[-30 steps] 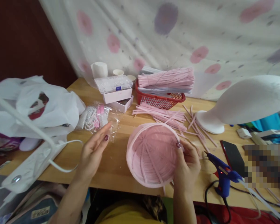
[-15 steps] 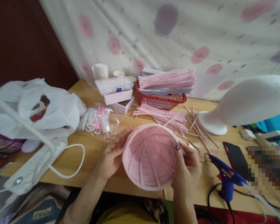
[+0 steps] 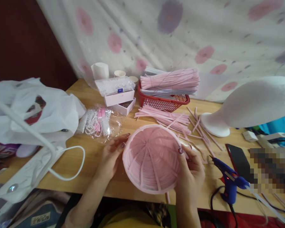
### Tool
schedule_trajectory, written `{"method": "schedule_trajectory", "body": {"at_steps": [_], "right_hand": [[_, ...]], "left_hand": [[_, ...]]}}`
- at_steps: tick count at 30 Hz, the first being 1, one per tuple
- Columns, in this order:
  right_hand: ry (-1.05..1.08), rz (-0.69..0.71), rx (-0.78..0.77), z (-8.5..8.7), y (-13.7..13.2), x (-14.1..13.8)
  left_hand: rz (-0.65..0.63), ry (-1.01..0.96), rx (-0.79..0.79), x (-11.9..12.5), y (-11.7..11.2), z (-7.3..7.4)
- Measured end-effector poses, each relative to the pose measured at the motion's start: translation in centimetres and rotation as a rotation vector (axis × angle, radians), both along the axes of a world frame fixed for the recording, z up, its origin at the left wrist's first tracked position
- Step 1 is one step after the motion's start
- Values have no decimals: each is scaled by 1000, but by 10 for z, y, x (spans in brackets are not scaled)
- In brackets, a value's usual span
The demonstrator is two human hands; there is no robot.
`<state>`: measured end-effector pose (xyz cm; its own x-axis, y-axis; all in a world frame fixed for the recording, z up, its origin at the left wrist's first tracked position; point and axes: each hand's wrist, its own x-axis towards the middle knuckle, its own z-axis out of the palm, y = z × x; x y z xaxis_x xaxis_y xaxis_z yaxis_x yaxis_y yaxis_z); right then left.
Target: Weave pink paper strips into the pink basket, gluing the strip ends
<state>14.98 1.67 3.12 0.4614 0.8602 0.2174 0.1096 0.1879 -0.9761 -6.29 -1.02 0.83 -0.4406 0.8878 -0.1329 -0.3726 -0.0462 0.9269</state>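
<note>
Right of the pink ribbed bowl [image 3: 152, 164], the right hand [image 3: 192, 164] pinches its rim; left hand [image 3: 112, 155] curves loosely opposite, contact unclear; best gripped lightly.

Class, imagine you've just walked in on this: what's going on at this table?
A person holds a pink bowl by its rim with the right hand, its hollow side facing them. The left hand is at the opposite edge, though whether it grips is hard to tell. Pink strips lie beyond it, near a red basket. To the right, a glue gun rests on the table, its red light showing; neither hand touches it.
</note>
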Motion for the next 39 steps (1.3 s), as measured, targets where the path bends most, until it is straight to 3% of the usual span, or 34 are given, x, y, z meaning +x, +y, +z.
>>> {"method": "schedule_trajectory", "body": {"at_steps": [3,6,12,18,24,34,37,39], "right_hand": [[-16,9,-13,2,-2,-2],[-22,24,-17,5,-5,-5],[-14,-5,-14,4,-8,-10],[5,-39,-9,-3,-8,-6],[44,-46,28,-3,-9,-7],[-93,-17,170,-9,-14,-8],[-158,-2,203,-6,-8,-6],[-179,20,173,-2,0,-5]], "left_hand": [[133,225,8,-1,-11,2],[217,459,40,-1,-23,14],[279,758,107,3,-26,33],[182,804,111,-5,-29,27],[239,551,-10,-16,-26,28],[-118,764,299,-24,5,61],[-259,654,260,-26,15,61],[-317,476,189,-24,19,53]]}}
